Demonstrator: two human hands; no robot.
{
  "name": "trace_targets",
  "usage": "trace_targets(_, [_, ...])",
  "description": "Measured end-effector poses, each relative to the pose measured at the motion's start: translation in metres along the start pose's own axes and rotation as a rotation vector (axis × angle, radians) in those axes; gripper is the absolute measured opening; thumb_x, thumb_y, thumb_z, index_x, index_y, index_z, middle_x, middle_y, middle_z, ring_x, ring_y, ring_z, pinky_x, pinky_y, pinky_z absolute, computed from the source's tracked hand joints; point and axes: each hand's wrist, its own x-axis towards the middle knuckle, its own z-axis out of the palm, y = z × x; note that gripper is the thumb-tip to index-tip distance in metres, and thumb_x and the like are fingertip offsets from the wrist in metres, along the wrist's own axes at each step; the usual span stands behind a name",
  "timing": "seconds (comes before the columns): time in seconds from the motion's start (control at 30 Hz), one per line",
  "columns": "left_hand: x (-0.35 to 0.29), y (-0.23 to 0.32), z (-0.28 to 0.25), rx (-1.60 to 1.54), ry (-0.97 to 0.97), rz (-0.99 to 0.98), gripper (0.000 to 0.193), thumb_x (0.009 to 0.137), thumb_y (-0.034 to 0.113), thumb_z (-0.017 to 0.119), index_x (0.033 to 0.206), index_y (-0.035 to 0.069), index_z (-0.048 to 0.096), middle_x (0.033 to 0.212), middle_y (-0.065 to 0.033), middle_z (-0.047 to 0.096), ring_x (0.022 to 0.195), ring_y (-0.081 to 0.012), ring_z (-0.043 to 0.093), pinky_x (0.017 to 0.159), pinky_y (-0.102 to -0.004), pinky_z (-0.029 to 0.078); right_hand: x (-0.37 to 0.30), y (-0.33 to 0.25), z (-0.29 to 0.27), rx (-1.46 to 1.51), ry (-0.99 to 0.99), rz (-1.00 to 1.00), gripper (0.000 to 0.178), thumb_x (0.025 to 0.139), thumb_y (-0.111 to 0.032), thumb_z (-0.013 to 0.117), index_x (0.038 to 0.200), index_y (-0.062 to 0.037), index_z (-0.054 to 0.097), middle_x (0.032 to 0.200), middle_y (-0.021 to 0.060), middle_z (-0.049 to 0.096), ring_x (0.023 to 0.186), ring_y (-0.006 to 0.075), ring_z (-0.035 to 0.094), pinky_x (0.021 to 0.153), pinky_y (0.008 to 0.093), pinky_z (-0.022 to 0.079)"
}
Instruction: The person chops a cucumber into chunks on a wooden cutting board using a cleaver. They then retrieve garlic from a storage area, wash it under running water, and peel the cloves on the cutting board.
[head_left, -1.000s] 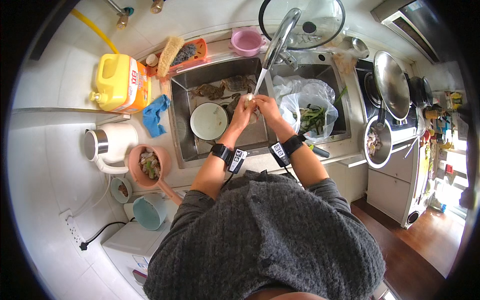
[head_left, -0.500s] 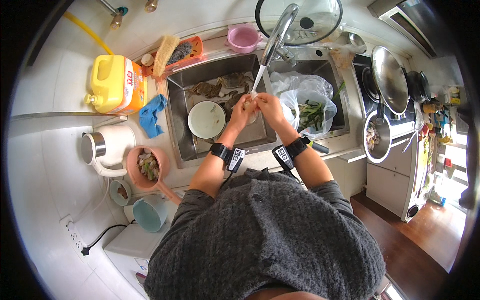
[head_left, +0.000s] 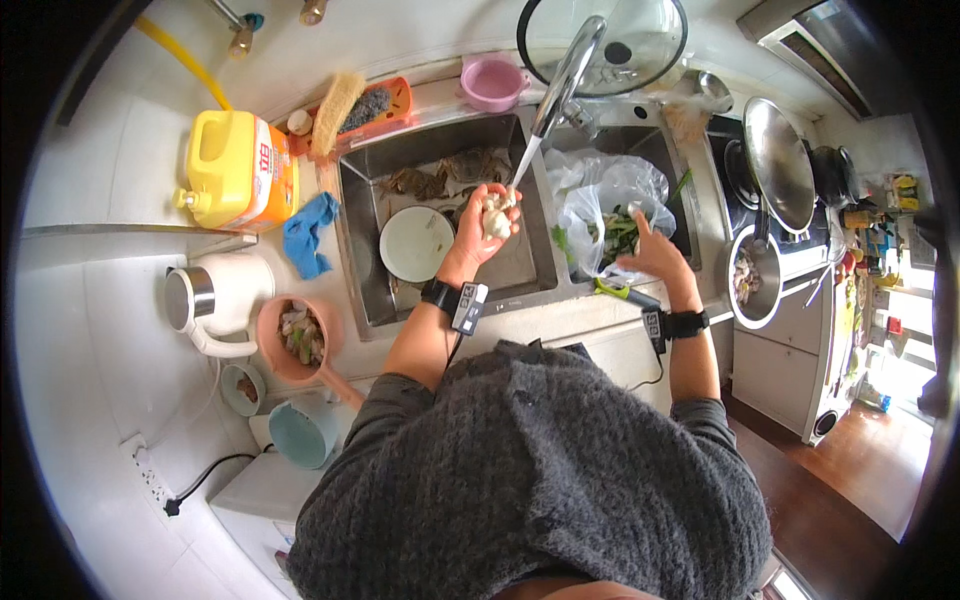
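Note:
My left hand is cupped palm up around several pale garlic cloves, right under the water stream from the tap. The left sink basin lies below, holding a white bowl and crabs. Over the right basin, my right hand has its fingers apart beside a clear plastic bag with green vegetable scraps in it. No object shows in the right hand.
A green-and-black handled tool lies at the sink's front edge. Left stand a yellow jug, blue cloth, kettle and pink ladle of food. Right are a pan lid and a food-filled bowl.
My hands were together under the water and are now apart. The right hand has moved right to the plastic bag; the left stays under the stream, turned palm up with the garlic cloves showing.

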Motion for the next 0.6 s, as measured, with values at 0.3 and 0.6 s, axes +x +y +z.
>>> trace_targets(0.3, [-0.004, 0.005, 0.01, 0.175, 0.056, -0.012, 0.035, 0.097, 0.045, 0.044, 0.101, 0.014, 0.058, 0.102, -0.0112, 0.06, 0.077, -0.0193, 0.058, 0.059, -0.0337, 0.05, 0.043, -0.023, 0.018, -0.095, 0.518, 0.026, 0.043, 0.083, -0.022, 0.053, 0.122, -0.0052, 0.054, 0.088, 0.0213, 0.067, 0.077, 0.0349, 0.068, 0.071, 0.0445, 0.053])
trace_targets(0.6, [-0.012, 0.015, 0.009, 0.045, 0.123, -0.056, 0.029, 0.096, 0.034, 0.044, 0.107, 0.011, 0.059, 0.103, -0.0124, 0.06, 0.081, -0.0218, 0.059, 0.061, -0.0348, 0.05, 0.055, 0.016, 0.029, -0.059, 0.269, 0.123, 0.025, 0.076, -0.02, 0.061, 0.1, -0.0103, 0.063, 0.086, 0.0173, 0.068, 0.085, 0.034, 0.067, 0.073, 0.046, 0.054])
